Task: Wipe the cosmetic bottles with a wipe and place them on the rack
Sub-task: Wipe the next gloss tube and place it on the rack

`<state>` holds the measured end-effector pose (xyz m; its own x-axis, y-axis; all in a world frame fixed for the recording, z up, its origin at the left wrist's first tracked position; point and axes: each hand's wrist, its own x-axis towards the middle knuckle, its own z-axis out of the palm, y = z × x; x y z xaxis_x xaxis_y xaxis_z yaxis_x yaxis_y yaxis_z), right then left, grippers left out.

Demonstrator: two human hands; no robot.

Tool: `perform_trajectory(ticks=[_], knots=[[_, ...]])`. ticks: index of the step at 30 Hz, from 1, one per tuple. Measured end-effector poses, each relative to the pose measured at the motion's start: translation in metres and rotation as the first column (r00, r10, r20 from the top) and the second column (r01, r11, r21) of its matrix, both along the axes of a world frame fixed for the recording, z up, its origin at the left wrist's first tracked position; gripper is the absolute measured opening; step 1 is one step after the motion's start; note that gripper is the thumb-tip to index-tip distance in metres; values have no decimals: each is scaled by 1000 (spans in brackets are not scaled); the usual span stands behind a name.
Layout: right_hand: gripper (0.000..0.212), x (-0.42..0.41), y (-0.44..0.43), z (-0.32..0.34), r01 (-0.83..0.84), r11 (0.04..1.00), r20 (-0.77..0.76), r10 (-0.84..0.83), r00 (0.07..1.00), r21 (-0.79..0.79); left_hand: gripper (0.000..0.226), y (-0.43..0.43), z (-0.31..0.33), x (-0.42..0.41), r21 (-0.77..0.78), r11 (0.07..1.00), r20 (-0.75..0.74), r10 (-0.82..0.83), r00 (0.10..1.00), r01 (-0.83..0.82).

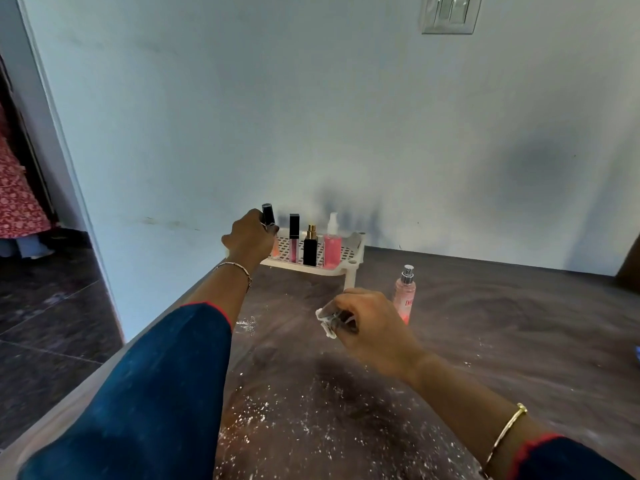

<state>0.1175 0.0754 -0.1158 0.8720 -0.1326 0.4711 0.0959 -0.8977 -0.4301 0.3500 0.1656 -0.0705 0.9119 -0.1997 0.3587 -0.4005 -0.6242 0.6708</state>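
A dark brown table (485, 323) with wood grain stands against a pale blue wall (242, 116). Its left edge is light in colour. White specks (277, 414) lie scattered on the near part of the table, and a smaller white patch (246, 323) lies farther back. High on the wall, at the top right, is a switch plate (449, 12). To the left of the table is a floor (41, 323) of dark tiles. Beyond a white door frame (52, 133) hangs a red patterned cloth (17, 195). At the right edge a brown thing (628, 268) touches the wall; I cannot tell what it is.
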Motion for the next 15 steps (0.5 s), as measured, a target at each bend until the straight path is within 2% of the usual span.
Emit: perform_trajectory(ticks=[4,15], knots=[[19,2,2,0,-17,1000,-12,17,1000,-14,30,-1,-9,3,55,998,1,-20,1000,19],[18,1,6,-2,-9,999,-20,8,1000,-33,37,3,-11,5,39,998,-30,-54,998,55]])
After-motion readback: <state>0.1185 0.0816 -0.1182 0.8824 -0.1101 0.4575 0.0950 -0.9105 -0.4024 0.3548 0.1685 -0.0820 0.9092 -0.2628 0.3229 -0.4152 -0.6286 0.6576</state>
